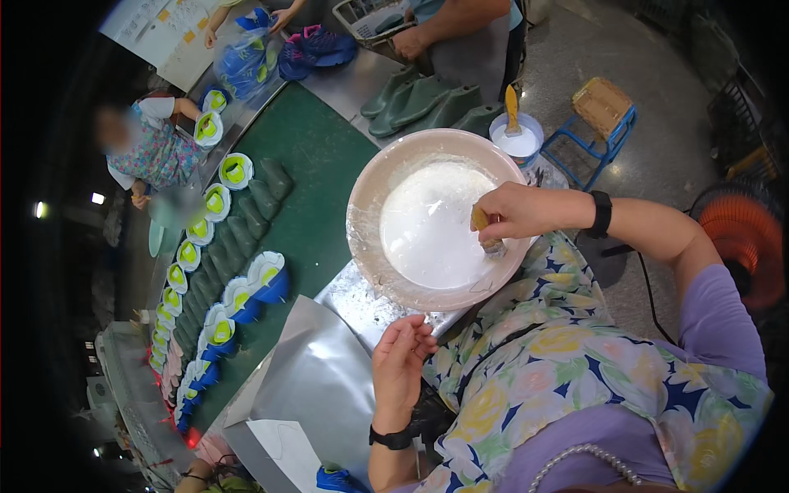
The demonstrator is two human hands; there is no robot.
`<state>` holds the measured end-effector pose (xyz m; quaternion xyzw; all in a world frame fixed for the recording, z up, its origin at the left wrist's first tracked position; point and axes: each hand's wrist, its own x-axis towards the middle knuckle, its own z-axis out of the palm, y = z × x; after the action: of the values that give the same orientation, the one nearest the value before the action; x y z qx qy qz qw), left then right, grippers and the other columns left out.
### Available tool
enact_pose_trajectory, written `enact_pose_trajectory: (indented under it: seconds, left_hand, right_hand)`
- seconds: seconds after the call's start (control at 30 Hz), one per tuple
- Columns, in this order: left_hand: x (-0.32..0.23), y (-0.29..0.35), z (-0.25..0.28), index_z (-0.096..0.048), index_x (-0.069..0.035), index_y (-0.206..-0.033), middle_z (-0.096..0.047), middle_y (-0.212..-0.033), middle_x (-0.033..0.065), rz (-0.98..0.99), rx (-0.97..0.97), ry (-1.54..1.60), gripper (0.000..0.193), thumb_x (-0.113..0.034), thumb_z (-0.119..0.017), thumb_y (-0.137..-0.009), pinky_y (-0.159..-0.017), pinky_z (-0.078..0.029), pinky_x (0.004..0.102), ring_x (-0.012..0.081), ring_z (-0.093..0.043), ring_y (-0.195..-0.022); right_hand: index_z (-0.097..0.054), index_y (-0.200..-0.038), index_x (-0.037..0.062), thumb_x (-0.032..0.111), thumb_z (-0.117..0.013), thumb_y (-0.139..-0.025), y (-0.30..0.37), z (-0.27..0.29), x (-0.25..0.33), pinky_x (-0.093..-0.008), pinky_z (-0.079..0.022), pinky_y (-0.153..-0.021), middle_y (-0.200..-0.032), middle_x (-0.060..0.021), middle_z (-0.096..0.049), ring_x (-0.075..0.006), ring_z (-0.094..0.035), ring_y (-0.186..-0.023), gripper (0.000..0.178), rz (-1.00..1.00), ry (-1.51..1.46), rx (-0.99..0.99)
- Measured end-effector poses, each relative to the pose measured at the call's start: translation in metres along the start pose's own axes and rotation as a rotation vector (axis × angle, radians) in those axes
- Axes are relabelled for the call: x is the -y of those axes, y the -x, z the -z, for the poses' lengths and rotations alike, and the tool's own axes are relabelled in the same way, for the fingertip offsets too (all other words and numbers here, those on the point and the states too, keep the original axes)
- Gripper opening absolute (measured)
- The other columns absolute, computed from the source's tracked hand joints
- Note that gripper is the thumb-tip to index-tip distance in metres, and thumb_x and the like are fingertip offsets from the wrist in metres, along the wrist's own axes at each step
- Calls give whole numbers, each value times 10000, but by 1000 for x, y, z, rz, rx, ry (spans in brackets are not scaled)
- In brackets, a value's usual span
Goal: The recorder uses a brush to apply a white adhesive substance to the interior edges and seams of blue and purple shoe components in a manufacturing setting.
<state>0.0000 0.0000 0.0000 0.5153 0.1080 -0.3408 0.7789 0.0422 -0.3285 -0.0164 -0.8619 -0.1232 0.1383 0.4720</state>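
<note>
My right hand is closed round the yellowish wooden handle of a brush. Its bristle end rests against the white liquid at the right inner side of a large pale pink basin. The thick white liquid, perhaps glue, covers the basin's bottom. Below the basin's near rim is my left hand, its fingers loosely curled and slightly apart, with nothing visible in them. A metal surface spattered with white lies under the basin.
Blue-and-white shoe uppers and dark green shoe lasts line a green conveyor belt. A bucket of white liquid with a brush stands beyond the basin. A blue-framed stool and glowing heater are at right. Co-workers work opposite.
</note>
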Motion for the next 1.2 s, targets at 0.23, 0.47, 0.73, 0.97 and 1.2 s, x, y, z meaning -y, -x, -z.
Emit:
enact_pose_trajectory:
  seconds: [0.23,0.47,0.73,0.97,1.2]
  left_hand:
    - [-20,15,38,-597,37,-1126,-658,-934,105,-133,-101,-19,246,-158,-540,-988,-756,-539,290,165,-636,-806]
    - [-56,89,109,-583,35,-1132,-638,-925,91,-338,-482,-310,274,-193,-562,-981,-733,-509,283,153,-609,-787]
    - [-79,170,223,-546,32,-1217,-630,-975,80,-626,-886,-165,311,-160,-572,-973,-730,-506,285,152,-605,-849]
    - [43,235,389,-421,-71,-1404,-448,-1373,230,178,-1908,-805,791,-414,-737,-765,-1005,-400,508,365,-435,-1268]
    - [103,243,361,-507,28,-1238,-663,-1088,223,306,-1656,-973,781,-325,-823,-618,-885,-516,439,369,-652,-1005]
  right_hand:
    - [-635,-858,-25,193,-668,-823,-33,34,-28,-373,-488,-665,-750,-181,-635,-290,-629,-689,223,23,257,-101]
    - [-653,-989,-6,127,-675,-876,-60,62,-15,-269,-518,-735,-952,-82,-689,-134,-635,-794,175,228,20,-463]
    - [-609,-1193,23,210,-592,-973,-51,89,-111,-244,-483,-867,-1071,-51,-652,-124,-616,-965,289,70,19,-455]
    - [-639,-1027,2,99,-653,-925,-72,33,-18,-248,-522,-683,-949,-88,-690,-139,-655,-799,141,83,-246,-293]
    - [-624,-1048,56,207,-642,-917,-50,48,-37,-205,-465,-687,-933,-13,-640,-75,-585,-784,200,-102,-154,-268]
